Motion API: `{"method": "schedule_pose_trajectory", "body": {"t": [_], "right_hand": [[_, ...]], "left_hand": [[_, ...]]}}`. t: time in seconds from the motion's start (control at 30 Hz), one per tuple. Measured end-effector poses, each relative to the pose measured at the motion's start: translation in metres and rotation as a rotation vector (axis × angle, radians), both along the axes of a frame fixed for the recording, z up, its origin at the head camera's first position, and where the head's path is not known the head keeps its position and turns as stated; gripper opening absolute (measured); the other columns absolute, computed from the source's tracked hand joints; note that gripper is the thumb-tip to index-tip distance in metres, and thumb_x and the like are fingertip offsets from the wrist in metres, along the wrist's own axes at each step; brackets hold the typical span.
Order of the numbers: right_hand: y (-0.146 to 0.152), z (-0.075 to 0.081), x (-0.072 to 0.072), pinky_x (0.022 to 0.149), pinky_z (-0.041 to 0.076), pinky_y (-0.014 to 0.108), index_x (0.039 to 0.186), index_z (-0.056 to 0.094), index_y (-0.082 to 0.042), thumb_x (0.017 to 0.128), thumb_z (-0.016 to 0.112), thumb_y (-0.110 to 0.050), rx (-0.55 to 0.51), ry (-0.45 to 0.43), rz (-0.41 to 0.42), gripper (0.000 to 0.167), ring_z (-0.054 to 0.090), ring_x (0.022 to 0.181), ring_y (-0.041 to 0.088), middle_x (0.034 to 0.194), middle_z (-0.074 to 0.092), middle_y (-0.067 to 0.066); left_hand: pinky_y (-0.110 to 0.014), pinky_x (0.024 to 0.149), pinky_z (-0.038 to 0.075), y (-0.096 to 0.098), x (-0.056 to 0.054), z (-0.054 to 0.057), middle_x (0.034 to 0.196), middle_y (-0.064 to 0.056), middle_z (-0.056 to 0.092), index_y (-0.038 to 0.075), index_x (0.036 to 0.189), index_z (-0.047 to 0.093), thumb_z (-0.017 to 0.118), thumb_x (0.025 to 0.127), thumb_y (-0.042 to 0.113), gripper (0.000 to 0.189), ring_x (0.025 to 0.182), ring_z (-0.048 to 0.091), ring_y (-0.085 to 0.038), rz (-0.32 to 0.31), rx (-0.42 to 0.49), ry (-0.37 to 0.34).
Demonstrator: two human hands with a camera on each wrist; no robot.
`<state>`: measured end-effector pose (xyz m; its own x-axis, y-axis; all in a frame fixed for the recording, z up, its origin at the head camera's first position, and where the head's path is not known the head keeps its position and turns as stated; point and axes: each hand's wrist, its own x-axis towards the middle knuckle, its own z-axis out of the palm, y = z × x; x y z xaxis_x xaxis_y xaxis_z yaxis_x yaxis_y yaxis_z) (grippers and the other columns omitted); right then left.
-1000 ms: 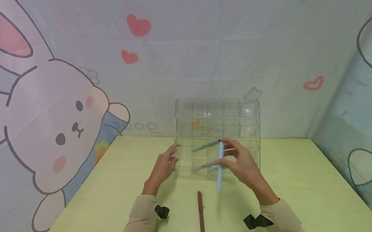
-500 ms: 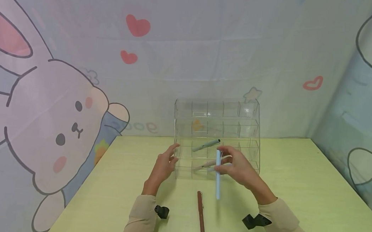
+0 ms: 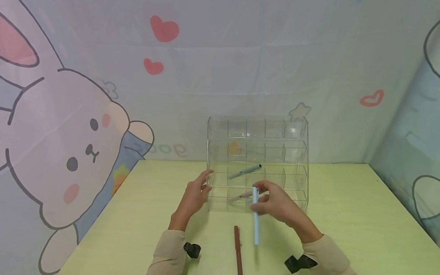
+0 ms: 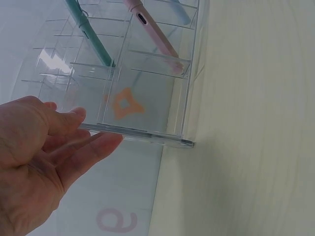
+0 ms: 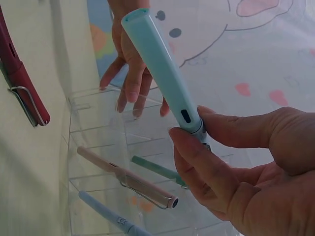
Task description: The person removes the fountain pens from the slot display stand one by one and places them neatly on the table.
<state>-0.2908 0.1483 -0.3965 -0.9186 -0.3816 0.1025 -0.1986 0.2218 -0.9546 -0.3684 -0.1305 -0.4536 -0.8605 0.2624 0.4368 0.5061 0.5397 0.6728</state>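
My right hand (image 3: 278,204) pinches a light blue fountain pen (image 3: 255,224) between thumb and fingers, in front of a clear acrylic tiered organizer (image 3: 256,128). The pen slants, its clip end uppermost; in the right wrist view its other end points toward the camera. My left hand (image 3: 193,197) has its fingers loosely spread at the organizer's left side panel, fingertips right at the edge in the left wrist view. A green pen (image 3: 245,172) leans in the second tier from the bottom. In the lowest tier lie a pink pen (image 5: 142,187) and a pale blue pen (image 5: 110,212).
A dark red pen (image 3: 238,254) lies on the pale yellow-green table (image 3: 359,217), in front of the organizer between both forearms. Behind the table hangs a cloth backdrop (image 3: 258,72) printed with a rabbit and hearts. A black wrist camera (image 3: 301,263) sits at the right cuff.
My right hand has come down and slightly left with the light blue fountain pen, uncovering the green pen's upper end. The left hand stays at the organizer's side.
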Motion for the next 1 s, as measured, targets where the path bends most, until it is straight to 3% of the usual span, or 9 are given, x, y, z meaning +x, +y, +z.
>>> {"method": "schedule_pose_trajectory", "body": {"t": [0.17, 0.43, 0.63, 1.0], "right_hand": [[-0.003, -0.006, 0.001, 0.074, 0.058, 0.041, 0.138, 0.039, 0.016, 0.087, 0.071, 0.005, 0.060, -0.029, 0.049, 0.062, 0.066, 0.091, 0.026, 0.115, 0.057, 0.025], [-0.006, -0.011, 0.002, 0.073, 0.057, 0.044, 0.141, 0.042, 0.008, 0.089, 0.066, 0.010, 0.114, -0.032, 0.158, 0.058, 0.065, 0.093, 0.029, 0.126, 0.045, 0.031], [-0.008, -0.017, 0.003, 0.073, 0.058, 0.042, 0.142, 0.043, 0.007, 0.088, 0.065, 0.009, 0.160, -0.066, 0.167, 0.058, 0.065, 0.100, 0.032, 0.134, 0.040, 0.033], [-0.011, -0.026, 0.001, 0.068, 0.059, 0.041, 0.136, 0.045, 0.013, 0.083, 0.067, 0.011, 0.186, -0.112, 0.171, 0.057, 0.068, 0.089, 0.029, 0.128, 0.046, 0.034]], "left_hand": [[-0.044, 0.077, 0.055, 0.000, 0.001, 0.001, 0.136, -0.038, 0.050, 0.013, 0.145, 0.049, 0.062, 0.096, -0.005, 0.054, 0.112, 0.064, -0.041, 0.006, -0.009, 0.002], [-0.044, 0.075, 0.054, 0.000, 0.000, 0.002, 0.135, -0.040, 0.049, 0.012, 0.144, 0.049, 0.062, 0.095, -0.006, 0.054, 0.112, 0.062, -0.046, -0.008, 0.004, 0.007], [-0.038, 0.069, 0.053, -0.001, -0.001, 0.001, 0.132, -0.039, 0.051, 0.013, 0.146, 0.046, 0.061, 0.096, -0.005, 0.055, 0.114, 0.061, -0.046, -0.014, -0.008, -0.019], [-0.030, 0.060, 0.050, -0.002, -0.001, 0.000, 0.131, -0.041, 0.051, 0.013, 0.147, 0.045, 0.061, 0.096, -0.005, 0.056, 0.114, 0.061, -0.047, -0.026, 0.004, -0.019]]}}
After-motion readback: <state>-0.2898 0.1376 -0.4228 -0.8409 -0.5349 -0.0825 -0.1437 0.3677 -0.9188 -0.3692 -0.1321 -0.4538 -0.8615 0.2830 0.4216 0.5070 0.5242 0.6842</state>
